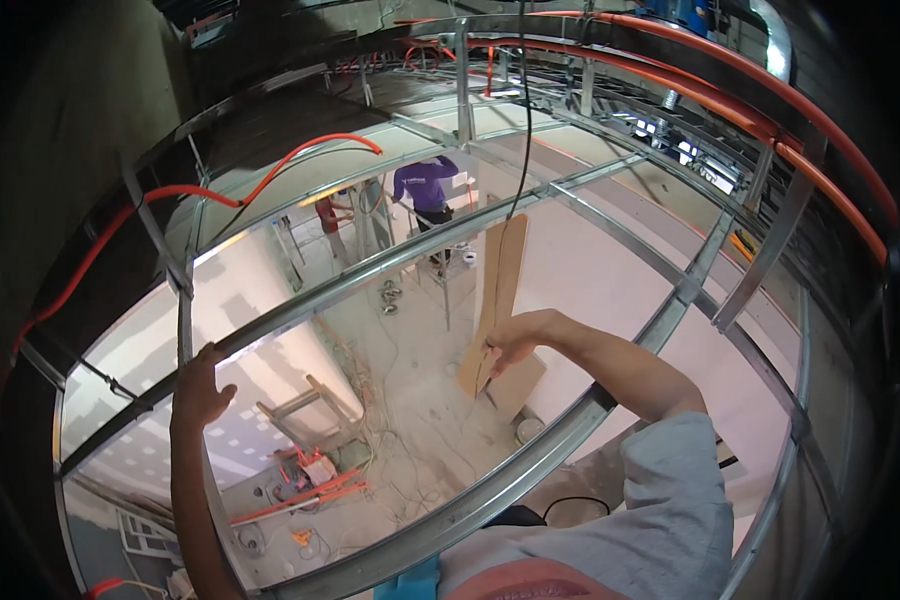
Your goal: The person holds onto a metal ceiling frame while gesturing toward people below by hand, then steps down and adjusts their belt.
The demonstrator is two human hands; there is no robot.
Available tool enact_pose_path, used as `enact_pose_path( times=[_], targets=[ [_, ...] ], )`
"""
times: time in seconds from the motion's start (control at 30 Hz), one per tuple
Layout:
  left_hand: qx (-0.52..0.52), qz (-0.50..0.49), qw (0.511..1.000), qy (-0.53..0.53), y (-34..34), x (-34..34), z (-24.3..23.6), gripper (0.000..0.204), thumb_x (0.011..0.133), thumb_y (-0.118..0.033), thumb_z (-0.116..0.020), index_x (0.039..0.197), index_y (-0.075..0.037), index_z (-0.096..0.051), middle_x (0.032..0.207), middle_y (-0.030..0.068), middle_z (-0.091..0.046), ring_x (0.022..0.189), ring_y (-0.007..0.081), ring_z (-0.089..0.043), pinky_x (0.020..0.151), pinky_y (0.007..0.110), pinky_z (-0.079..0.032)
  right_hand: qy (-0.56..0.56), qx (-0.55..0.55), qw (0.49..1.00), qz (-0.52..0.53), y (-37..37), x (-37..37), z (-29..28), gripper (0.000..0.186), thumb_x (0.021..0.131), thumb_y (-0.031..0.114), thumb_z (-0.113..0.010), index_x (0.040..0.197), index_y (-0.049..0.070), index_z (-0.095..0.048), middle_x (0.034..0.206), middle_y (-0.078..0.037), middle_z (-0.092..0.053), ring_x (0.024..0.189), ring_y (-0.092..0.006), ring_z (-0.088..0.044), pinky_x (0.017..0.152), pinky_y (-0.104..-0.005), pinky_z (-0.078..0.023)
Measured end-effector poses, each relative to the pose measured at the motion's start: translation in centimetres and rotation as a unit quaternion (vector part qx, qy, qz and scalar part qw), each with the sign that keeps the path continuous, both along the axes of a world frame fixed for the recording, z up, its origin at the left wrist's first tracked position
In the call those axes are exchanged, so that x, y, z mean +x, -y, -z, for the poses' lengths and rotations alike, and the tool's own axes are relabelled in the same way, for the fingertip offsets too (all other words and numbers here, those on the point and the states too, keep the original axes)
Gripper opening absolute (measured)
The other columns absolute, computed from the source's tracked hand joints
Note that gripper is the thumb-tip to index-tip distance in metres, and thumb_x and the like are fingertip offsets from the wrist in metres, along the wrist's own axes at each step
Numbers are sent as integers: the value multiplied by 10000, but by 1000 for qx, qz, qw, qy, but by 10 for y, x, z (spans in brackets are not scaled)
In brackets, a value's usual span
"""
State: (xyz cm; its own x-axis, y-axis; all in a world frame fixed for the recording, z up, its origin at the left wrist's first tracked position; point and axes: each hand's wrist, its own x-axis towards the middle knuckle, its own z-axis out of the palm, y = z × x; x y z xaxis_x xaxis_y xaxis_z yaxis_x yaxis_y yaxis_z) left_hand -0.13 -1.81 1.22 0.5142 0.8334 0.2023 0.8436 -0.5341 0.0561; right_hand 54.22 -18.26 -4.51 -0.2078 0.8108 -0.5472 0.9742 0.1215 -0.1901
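My left hand [202,392] is at the left corner of the opening in a metal ceiling frame. Its fingers hook over a metal channel [370,272], and the thumb stands apart. Through the opening reaches my right arm, bent at the elbow. My right hand [515,340] has its fingers curled and pinched on a thin black cable [525,130], which hangs from above and runs on down below the fingers. Behind that hand, lower down, a long tan board [503,265] leans. A wide metal channel [470,503] crosses close in front of my body.
Orange conduit [670,75] runs along the upper right, and another orange conduit [300,150] bends at the left. On the floor far below are a wooden frame [305,408], red tools [315,470] and loose cables. A person in purple [425,188] and one in red [330,215] stand beyond.
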Motion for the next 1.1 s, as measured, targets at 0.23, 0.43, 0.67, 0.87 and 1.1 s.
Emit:
enact_pose_path(
  times=[0.23, 0.43, 0.67, 0.87, 1.1],
  targets=[
    [-23, -10, 1000, 11, 3, 14, -6, 648, 730, -176, -831, 1300, -18, -567, 1512, 233, -454, 1359, 399, -473, 1143, 470, -388, 28, 45, 998, -29, 2, 9, 5, 582, 835, 486, -733, 1164, 6, -698, 1131, -195, -715, 1050, -385, -677, 868, -475, -537],
    [-20, -10, 1000, 21, 0, 6, -1, 659, 732, -161, -832, 1308, -18, -545, 1538, 224, -429, 1377, 405, -453, 1147, 477, -383, 33, 13, 999, 10, 3, 0, -10, 578, 831, 455, -759, 1103, -52, -694, 1045, -223, -721, 995, -388, -689, 840, -455, -541],
    [-27, -5, 999, 17, 0, 7, -1, 693, 726, -137, -834, 1335, -19, -526, 1558, 224, -399, 1392, 407, -436, 1150, 481, -380, 44, 32, 999, 4, -4, 1, 12, 544, 825, 524, -747, 1068, 38, -757, 1023, -171, -743, 985, -365, -697, 839, -481, -544],
    [-28, 0, 1000, -6, 2, 9, -4, 723, 731, -142, -832, 1362, -24, -499, 1553, 232, -399, 1411, 413, -408, 1162, 483, -359, 50, 26, 998, -3, -10, 4, 17, 564, 822, 554, -736, 1100, 65, -766, 1047, -156, -750, 970, -352, -698, 853, -474, -547],
    [-35, -2, 999, -25, 9, 19, -13, 754, 729, -133, -833, 1384, -24, -473, 1546, 247, -401, 1411, 413, -408, 1166, 487, -353, 58, 15, 998, -28, -8, -1, 11, 597, 816, 583, -728, 1084, 51, -769, 1079, -154, -746, 993, -356, -691, 877, -484, -539]
  ],
)
